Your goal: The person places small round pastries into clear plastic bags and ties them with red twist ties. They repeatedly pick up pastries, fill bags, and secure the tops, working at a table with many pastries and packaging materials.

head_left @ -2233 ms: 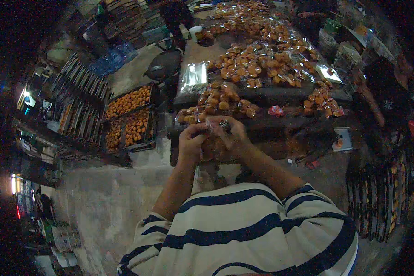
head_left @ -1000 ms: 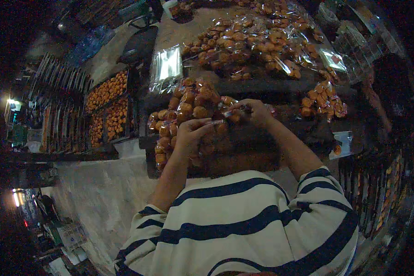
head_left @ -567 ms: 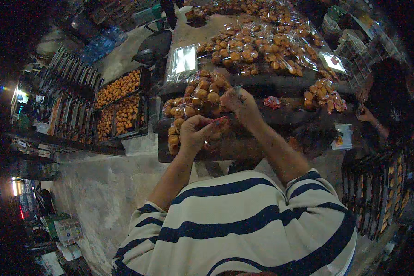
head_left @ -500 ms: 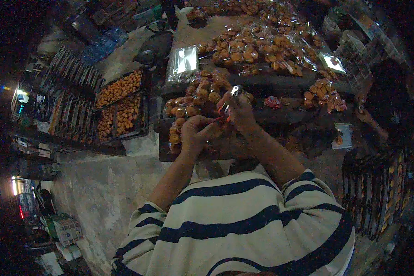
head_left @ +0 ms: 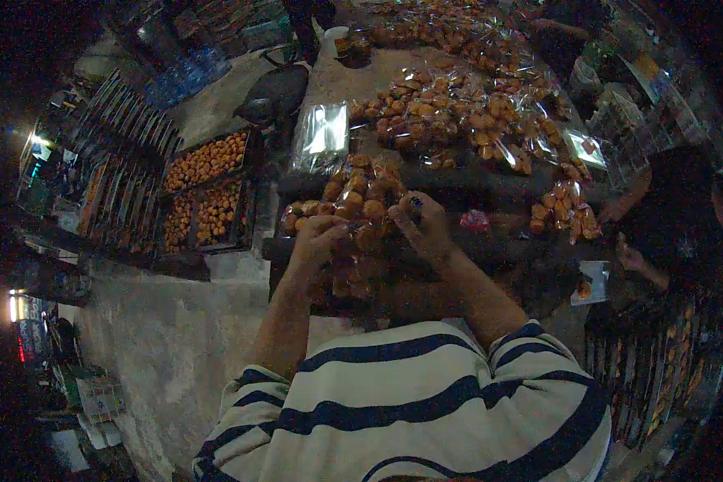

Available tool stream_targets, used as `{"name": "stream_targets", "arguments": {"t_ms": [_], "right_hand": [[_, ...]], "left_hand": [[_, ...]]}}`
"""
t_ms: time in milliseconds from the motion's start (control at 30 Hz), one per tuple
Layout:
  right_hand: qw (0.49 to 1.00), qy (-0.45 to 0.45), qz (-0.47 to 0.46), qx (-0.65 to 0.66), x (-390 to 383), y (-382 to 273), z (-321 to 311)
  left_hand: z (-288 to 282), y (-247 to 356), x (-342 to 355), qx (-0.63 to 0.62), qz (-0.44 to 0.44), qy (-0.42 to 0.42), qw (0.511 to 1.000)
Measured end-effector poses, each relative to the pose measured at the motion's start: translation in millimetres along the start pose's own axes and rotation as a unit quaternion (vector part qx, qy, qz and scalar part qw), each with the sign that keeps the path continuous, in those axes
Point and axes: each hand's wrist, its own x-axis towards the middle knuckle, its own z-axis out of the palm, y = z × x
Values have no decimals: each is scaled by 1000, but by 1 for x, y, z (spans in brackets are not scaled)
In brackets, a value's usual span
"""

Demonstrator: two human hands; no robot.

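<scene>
pink pkt (head_left: 474,219) x1, hnds (head_left: 320,241) (head_left: 427,231) x2, bagged buns (head_left: 356,193)

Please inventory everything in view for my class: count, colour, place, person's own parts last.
Table: one, brown, centre
Bagged buns: many, golden, across the table
Plastic sheets: count unclear, clear, table's left
Crinkled bundle: one, pink, right of centre
Trays of loose buns: two, dark, left
Tray racks: at least two, dark, left, lower right
Flat container: one, pale, right
Other people: at least two, dark clothing, right, far end
Small object: one, dark, in right hand
Striped shirt: one, cream and navy, bottom
Left hand: one, bare, at the bagged buns
Right hand: one, bare, right of centre
</scene>
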Motion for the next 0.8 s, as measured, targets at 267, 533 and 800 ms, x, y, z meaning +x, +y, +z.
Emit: {"name": "stream_targets", "arguments": {"t_ms": [267, 533, 800], "right_hand": [[871, -118, 276, -389, 58, 219, -60], [846, -234, 229, -421, 114, 184, -71], [885, -357, -18, -298, 81, -47, -71]], "left_hand": [[-3, -58, 20, 496, 132, 138, 847], [-15, -44, 13, 341, 135, 177, 913], [41, 42, -39, 339, 241, 52, 908]]}}
